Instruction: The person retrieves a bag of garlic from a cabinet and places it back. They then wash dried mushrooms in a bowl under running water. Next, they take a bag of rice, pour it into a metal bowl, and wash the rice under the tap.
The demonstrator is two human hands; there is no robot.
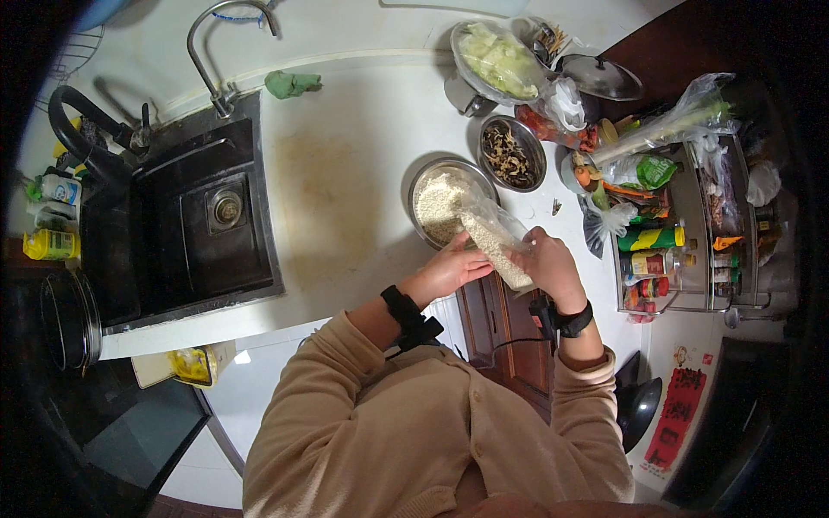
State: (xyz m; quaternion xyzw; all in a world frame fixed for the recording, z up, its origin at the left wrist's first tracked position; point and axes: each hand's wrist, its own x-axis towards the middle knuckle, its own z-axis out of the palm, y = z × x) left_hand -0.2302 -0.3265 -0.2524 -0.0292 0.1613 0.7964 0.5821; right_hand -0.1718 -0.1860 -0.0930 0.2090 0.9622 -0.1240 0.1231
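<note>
My right hand (544, 259) grips a clear plastic bag (495, 249) of pale grains, tilted with its mouth over a metal bowl (414, 210). Pale grains (440, 201) cover much of the bowl's inside. Against the bag's lower left side rests my left hand (453, 267), palm turned up and fingers apart; whether it carries any of the bag's weight I cannot tell. Beside the grain bowl stands a second metal bowl (541, 139) holding dark and light shredded pieces (508, 158).
Leafy greens (495, 58) lie in a covered bowl behind. A black sink (188, 259) with a curved faucet (194, 48) is on the left. A green cloth (291, 84) lies by the wall. A wire rack (709, 259) with bottles and packets stands on the right.
</note>
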